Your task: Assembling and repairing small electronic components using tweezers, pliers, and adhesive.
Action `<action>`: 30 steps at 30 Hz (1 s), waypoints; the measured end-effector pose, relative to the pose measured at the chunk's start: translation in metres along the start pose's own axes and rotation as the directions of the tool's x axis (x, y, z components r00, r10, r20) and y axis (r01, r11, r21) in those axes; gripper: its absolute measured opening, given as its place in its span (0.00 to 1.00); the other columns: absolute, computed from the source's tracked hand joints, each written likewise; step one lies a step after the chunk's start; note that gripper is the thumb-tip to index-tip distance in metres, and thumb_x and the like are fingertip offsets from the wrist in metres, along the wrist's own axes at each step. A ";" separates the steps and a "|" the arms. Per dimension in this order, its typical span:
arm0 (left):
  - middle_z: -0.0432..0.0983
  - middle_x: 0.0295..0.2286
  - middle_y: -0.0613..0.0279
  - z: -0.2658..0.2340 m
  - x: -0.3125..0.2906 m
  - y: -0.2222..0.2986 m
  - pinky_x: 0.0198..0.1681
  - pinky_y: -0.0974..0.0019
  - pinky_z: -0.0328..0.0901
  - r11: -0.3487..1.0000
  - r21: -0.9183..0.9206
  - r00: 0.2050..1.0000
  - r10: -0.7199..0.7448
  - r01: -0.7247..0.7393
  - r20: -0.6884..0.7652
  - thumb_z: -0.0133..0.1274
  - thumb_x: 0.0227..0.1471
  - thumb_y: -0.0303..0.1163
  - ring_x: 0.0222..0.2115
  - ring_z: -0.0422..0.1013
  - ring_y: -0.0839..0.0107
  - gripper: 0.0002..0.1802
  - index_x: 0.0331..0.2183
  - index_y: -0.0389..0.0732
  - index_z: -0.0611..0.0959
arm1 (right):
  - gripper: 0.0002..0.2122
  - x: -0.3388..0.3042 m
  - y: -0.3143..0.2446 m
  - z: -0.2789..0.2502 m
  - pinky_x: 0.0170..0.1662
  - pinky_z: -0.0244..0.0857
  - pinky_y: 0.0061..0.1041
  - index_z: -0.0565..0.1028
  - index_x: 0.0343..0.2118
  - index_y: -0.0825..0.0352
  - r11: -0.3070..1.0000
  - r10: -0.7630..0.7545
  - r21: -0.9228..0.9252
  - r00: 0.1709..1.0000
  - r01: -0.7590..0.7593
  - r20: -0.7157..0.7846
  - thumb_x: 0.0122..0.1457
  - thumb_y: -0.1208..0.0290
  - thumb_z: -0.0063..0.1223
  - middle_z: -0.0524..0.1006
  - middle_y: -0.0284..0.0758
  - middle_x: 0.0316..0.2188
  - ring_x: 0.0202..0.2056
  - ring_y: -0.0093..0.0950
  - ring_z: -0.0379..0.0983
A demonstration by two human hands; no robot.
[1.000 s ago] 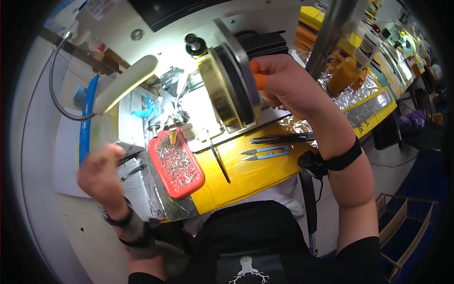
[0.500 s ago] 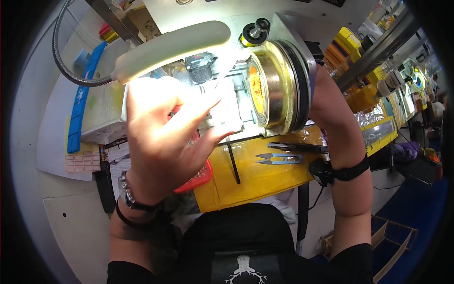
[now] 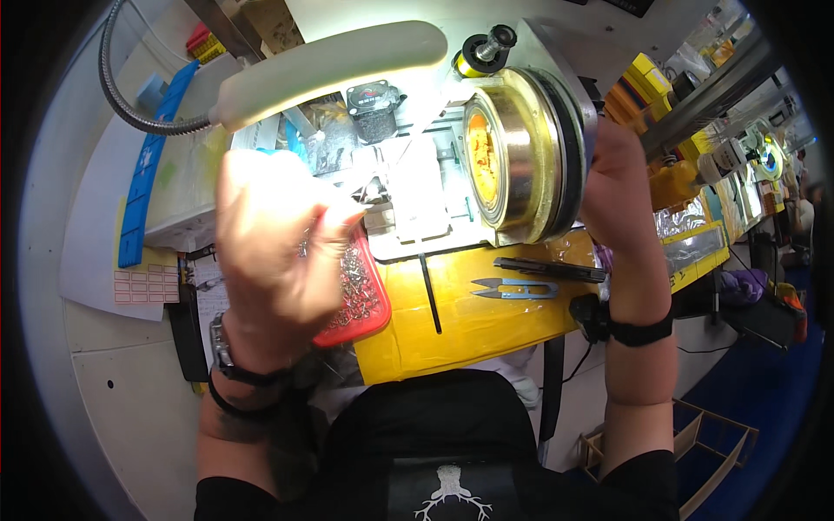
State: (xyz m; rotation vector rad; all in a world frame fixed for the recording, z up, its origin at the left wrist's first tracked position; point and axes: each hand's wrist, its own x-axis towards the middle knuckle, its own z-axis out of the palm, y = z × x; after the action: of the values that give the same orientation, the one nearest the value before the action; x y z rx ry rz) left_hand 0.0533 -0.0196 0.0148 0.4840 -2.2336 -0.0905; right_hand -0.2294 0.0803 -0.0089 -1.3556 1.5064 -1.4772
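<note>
My left hand (image 3: 278,247), blurred and washed out by lamp glare, is over the left part of a red tray (image 3: 382,319) of small metal pieces (image 3: 358,291). Its fingers look curled in; anything between them is lost in the glare. At the right, my right hand (image 3: 615,187) reaches behind a round metal drum (image 3: 530,156) with an orange-yellow centre, its fingers hidden by the machine. Left of the drum is a brightly lit pale machine bed (image 3: 423,213).
A lamp (image 3: 339,69) on a bendable metal neck hangs over the machine. Blue thread snips (image 3: 514,288), a black rod (image 3: 431,295) and a dark slim tool (image 3: 549,269) lie around a yellow sheet (image 3: 408,347). A spool (image 3: 483,54) stands behind the drum.
My left hand has drawn back left from the machine bed and its fingers have curled in, uncovering more of the red tray. My right hand stays behind the drum. The view has shifted slightly.
</note>
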 end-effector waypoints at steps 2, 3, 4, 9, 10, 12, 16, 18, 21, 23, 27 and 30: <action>0.73 0.24 0.57 -0.006 -0.008 -0.015 0.37 0.57 0.63 0.999 0.017 0.999 -0.039 0.039 0.034 0.61 0.49 0.22 0.31 0.67 0.55 0.04 0.27 0.35 0.81 | 0.04 -0.012 0.004 -0.003 0.30 0.55 0.12 0.80 0.36 0.72 0.993 -0.080 -0.099 0.985 0.066 -0.151 0.62 0.77 0.60 0.76 0.23 0.23 0.27 0.08 0.65; 0.72 0.25 0.56 -0.010 -0.010 -0.020 0.37 0.57 0.62 0.996 0.039 0.995 -0.078 0.075 0.062 0.59 0.50 0.21 0.32 0.67 0.55 0.04 0.26 0.35 0.79 | 0.04 -0.016 0.006 -0.001 0.30 0.55 0.12 0.80 0.36 0.72 0.993 -0.080 -0.100 0.986 0.066 -0.147 0.62 0.77 0.60 0.76 0.23 0.23 0.27 0.08 0.65; 0.71 0.24 0.55 -0.013 -0.009 -0.022 0.35 0.57 0.62 0.993 0.042 0.991 -0.111 0.108 0.076 0.56 0.52 0.21 0.30 0.67 0.55 0.05 0.25 0.35 0.78 | 0.04 -0.020 0.008 0.002 0.30 0.55 0.12 0.79 0.36 0.72 0.996 -0.080 -0.044 0.974 0.073 -0.213 0.61 0.78 0.60 0.75 0.23 0.23 0.27 0.08 0.65; 0.70 0.22 0.54 -0.005 -0.018 -0.038 0.30 0.59 0.62 0.958 -0.079 0.960 -0.269 0.275 0.071 0.54 0.56 0.21 0.25 0.66 0.56 0.07 0.26 0.33 0.77 | 0.02 -0.024 0.010 0.020 0.30 0.54 0.12 0.79 0.36 0.73 0.996 -0.052 0.044 0.936 0.072 -0.349 0.62 0.81 0.57 0.76 0.24 0.23 0.26 0.08 0.64; 0.69 0.20 0.53 -0.005 -0.019 -0.040 0.28 0.59 0.61 0.940 -0.113 0.945 -0.314 0.323 0.092 0.53 0.58 0.21 0.22 0.66 0.56 0.08 0.26 0.33 0.76 | 0.02 -0.025 0.011 0.018 0.30 0.54 0.12 0.79 0.36 0.73 0.997 -0.054 0.041 0.936 0.073 -0.348 0.62 0.81 0.57 0.76 0.24 0.23 0.26 0.08 0.64; 0.68 0.20 0.54 -0.003 -0.021 -0.038 0.27 0.60 0.60 0.910 -0.168 0.923 -0.361 0.380 0.133 0.52 0.59 0.21 0.21 0.65 0.59 0.09 0.26 0.32 0.75 | 0.02 -0.030 0.013 0.008 0.31 0.58 0.12 0.78 0.36 0.73 0.997 -0.055 -0.060 0.958 0.040 -0.282 0.63 0.82 0.56 0.79 0.25 0.25 0.27 0.08 0.69; 0.64 0.18 0.62 0.000 -0.030 -0.038 0.25 0.66 0.57 0.787 -0.309 0.843 -0.474 0.535 0.253 0.52 0.60 0.21 0.21 0.61 0.76 0.11 0.25 0.33 0.73 | 0.01 -0.035 0.011 0.007 0.32 0.62 0.11 0.78 0.36 0.74 0.998 -0.064 -0.003 0.933 0.067 -0.354 0.63 0.82 0.57 0.80 0.27 0.27 0.28 0.11 0.73; 0.63 0.18 0.65 0.002 -0.035 -0.041 0.25 0.67 0.56 0.732 -0.342 0.805 -0.497 0.589 0.323 0.52 0.61 0.21 0.22 0.60 0.80 0.11 0.25 0.33 0.72 | 0.01 -0.038 0.013 0.003 0.32 0.61 0.11 0.78 0.36 0.73 0.997 -0.080 -0.012 0.927 0.081 -0.367 0.63 0.82 0.58 0.80 0.27 0.27 0.28 0.10 0.72; 0.60 0.19 0.69 0.012 -0.044 -0.048 0.26 0.69 0.55 0.645 -0.420 0.768 -0.496 0.638 0.404 0.51 0.62 0.23 0.24 0.57 0.83 0.13 0.24 0.35 0.70 | 0.01 -0.043 0.016 -0.002 0.32 0.61 0.11 0.79 0.36 0.73 0.989 -0.138 -0.106 0.901 0.103 -0.411 0.63 0.82 0.59 0.80 0.27 0.28 0.29 0.10 0.72; 0.59 0.21 0.73 0.016 -0.049 -0.055 0.27 0.71 0.54 0.567 -0.487 0.747 -0.474 0.664 0.467 0.49 0.64 0.25 0.25 0.56 0.84 0.13 0.25 0.38 0.69 | 0.01 -0.049 0.012 -0.007 0.33 0.62 0.11 0.79 0.36 0.72 0.975 -0.183 -0.197 0.880 0.104 -0.438 0.63 0.82 0.60 0.80 0.26 0.28 0.29 0.10 0.72; 0.61 0.24 0.79 0.021 -0.055 -0.062 0.28 0.74 0.53 0.381 -0.542 0.660 -0.508 0.749 0.554 0.49 0.64 0.26 0.26 0.57 0.87 0.11 0.28 0.43 0.70 | 0.04 -0.054 0.013 -0.034 0.32 0.62 0.14 0.80 0.36 0.72 0.931 -0.264 -0.360 0.797 0.063 -0.543 0.62 0.79 0.64 0.80 0.26 0.27 0.29 0.12 0.72; 0.64 0.23 0.79 0.018 -0.063 -0.069 0.26 0.78 0.51 0.309 -0.603 0.659 -0.533 0.736 0.531 0.45 0.68 0.29 0.23 0.57 0.89 0.07 0.33 0.42 0.73 | 0.04 -0.057 0.016 -0.067 0.32 0.63 0.14 0.80 0.35 0.71 0.910 -0.288 -0.414 0.729 0.007 -0.621 0.63 0.77 0.64 0.80 0.28 0.26 0.28 0.13 0.73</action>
State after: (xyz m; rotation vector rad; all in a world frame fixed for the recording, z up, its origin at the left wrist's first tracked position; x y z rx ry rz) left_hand 0.0983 -0.0615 -0.0578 0.8568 -1.7754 -1.5983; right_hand -0.2800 0.1524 -0.0243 -1.2264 2.2934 -1.9928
